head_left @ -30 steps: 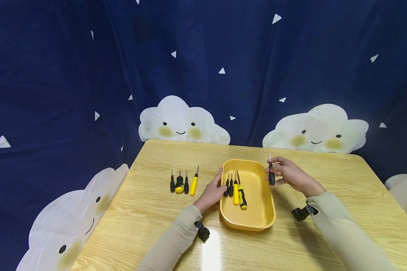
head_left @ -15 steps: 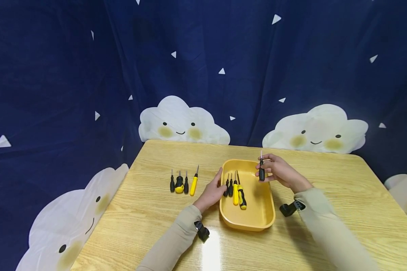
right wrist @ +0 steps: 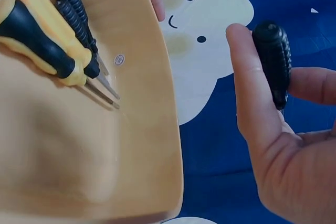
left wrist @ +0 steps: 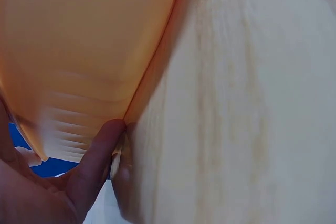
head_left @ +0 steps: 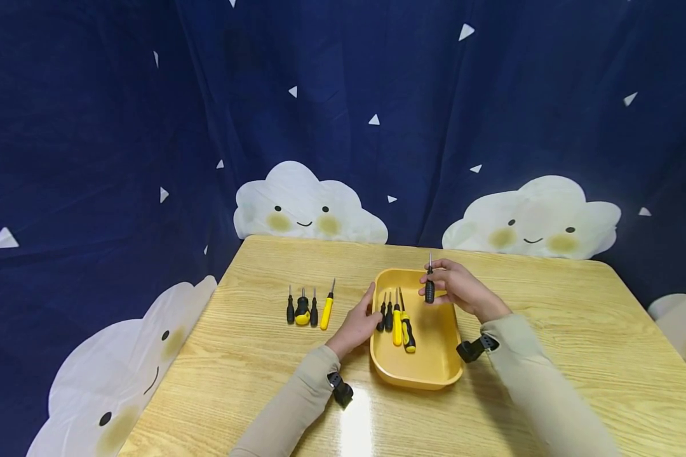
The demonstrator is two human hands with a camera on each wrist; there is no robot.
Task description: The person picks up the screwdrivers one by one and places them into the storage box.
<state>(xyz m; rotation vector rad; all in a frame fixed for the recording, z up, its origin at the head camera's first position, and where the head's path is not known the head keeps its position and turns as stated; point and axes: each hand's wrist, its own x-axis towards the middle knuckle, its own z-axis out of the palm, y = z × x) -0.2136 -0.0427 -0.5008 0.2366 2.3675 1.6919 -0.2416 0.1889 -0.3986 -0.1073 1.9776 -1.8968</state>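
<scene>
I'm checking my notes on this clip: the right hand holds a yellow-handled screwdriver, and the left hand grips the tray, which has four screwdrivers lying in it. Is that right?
One slip: the right hand holds a black-handled screwdriver, not a yellow-handled one, as the right wrist view shows. The rest stands: the left hand grips the tray, and four screwdrivers lie in it.

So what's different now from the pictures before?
The right hand moved left, carrying the black screwdriver from the right edge of the tray; in the head view, its handle now shows inside the tray's outline. Nothing was newly grabbed or let go. The left hand stayed on the tray's left side, and the four screwdrivers inside and other four on the table stayed put.
</scene>
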